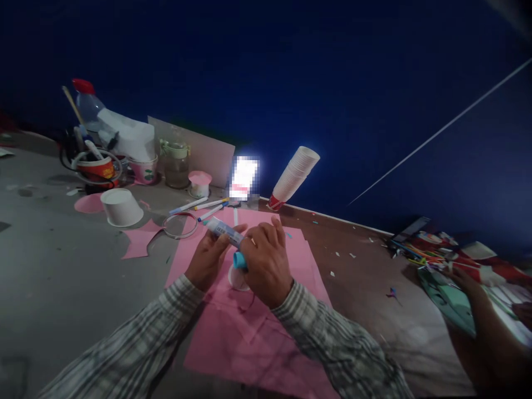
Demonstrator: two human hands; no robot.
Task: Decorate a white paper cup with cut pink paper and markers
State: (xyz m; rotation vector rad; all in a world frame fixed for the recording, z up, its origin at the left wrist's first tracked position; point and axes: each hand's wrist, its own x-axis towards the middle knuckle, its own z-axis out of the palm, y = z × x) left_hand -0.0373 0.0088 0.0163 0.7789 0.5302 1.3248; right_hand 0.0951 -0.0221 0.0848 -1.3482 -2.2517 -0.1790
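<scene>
My left hand (210,257) is closed round a white glue stick (224,231) with blue print, held slanting over the table. My right hand (268,260) grips the stick's blue cap end (240,260), fingers curled over it. Both hands hover above a large pink paper sheet (266,332). Under them a small white paper cup (238,279) rests on the sheet, mostly hidden by my hands.
A white cup (120,206) upside down, pink scraps (139,240), a ring (180,225) and markers (199,205) lie at the left. A tilted stack of paper cups (295,174) stands behind. Containers (97,166) crowd the far left. Another person's arm (490,316) lies at the right, next to colourful supplies (432,252).
</scene>
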